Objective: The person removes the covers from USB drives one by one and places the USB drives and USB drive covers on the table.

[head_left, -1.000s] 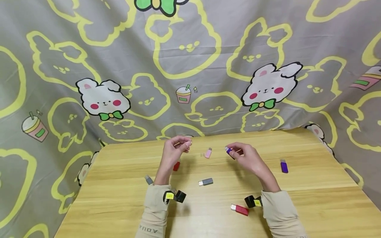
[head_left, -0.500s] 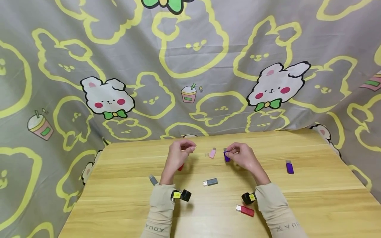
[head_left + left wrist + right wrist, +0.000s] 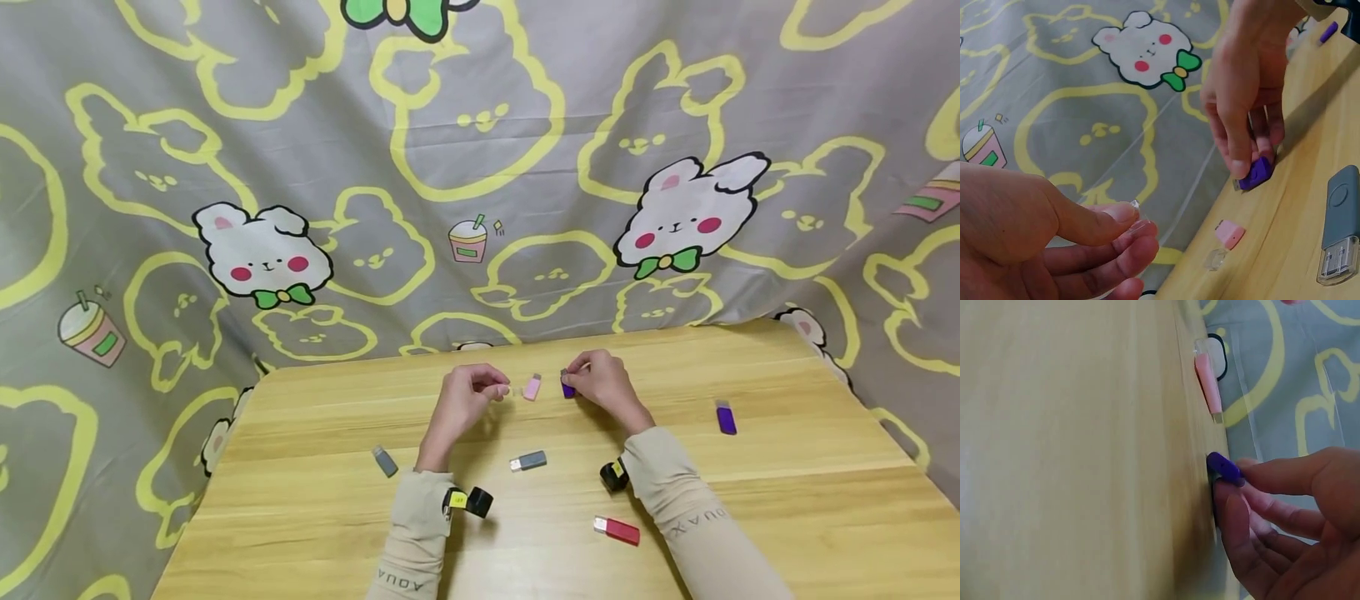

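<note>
My left hand [image 3: 467, 402] pinches a small clear plastic cap [image 3: 1139, 224] between thumb and fingers, above the table. My right hand [image 3: 606, 390] pinches a purple USB flash drive [image 3: 567, 386] low at the table's back; in the right wrist view the drive [image 3: 1224, 467] is partly covered by the fingers. Between the hands lies a pink USB flash drive [image 3: 532, 387], its plug end bare in the left wrist view. Beside it a second clear cap [image 3: 1214, 259] lies on the wood, close to the left fingertips in the head view.
On the wooden table [image 3: 315, 533] lie a grey drive [image 3: 385, 462] at left, another grey drive [image 3: 529, 461] in the middle, a red drive [image 3: 617, 531] in front and a second purple drive [image 3: 724, 417] at right. A patterned curtain [image 3: 450, 167] hangs behind.
My right hand has brought the purple drive down to the table, left of where it was. My left hand has moved right and down towards the pink drive; the red drive near it is hidden now.
</note>
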A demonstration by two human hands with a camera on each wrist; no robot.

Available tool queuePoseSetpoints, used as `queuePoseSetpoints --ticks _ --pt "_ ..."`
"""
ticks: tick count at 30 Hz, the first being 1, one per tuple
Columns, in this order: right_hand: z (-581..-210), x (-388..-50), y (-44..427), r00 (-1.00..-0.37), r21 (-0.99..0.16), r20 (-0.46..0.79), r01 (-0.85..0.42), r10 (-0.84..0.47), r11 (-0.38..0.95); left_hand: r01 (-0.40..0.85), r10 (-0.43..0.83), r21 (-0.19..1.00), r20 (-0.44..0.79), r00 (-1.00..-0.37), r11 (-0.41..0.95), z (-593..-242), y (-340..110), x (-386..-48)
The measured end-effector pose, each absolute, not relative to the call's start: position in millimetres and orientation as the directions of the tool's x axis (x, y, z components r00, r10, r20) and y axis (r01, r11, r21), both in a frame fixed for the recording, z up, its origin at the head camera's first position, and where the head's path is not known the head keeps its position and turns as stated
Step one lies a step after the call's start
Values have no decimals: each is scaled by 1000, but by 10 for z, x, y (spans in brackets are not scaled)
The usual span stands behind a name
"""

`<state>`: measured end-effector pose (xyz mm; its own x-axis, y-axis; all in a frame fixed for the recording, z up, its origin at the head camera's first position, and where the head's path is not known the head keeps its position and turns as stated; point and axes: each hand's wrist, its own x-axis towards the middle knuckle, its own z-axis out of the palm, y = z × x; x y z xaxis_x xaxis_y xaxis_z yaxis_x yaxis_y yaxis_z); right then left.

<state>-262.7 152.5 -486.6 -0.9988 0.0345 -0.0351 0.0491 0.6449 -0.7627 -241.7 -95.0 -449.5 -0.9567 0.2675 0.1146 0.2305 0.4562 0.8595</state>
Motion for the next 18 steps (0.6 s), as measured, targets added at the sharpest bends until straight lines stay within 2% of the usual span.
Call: queuePoseSetpoints --ticks 9,14,18 --pt "-4783 -2595 1498 -997 -677 13 48 77 735 294 307 811 149 -940 506 -4469 -858 -2417" --pt "-4729 -2462 1583 -998 -712 20 29 62 702 303 334 787 131 -933 537 -4531 -728 -2434" --pt "-4642 -2274 1787 -997 -772 31 19 67 636 371 384 721 156 -910 586 -4612 -545 -2498"
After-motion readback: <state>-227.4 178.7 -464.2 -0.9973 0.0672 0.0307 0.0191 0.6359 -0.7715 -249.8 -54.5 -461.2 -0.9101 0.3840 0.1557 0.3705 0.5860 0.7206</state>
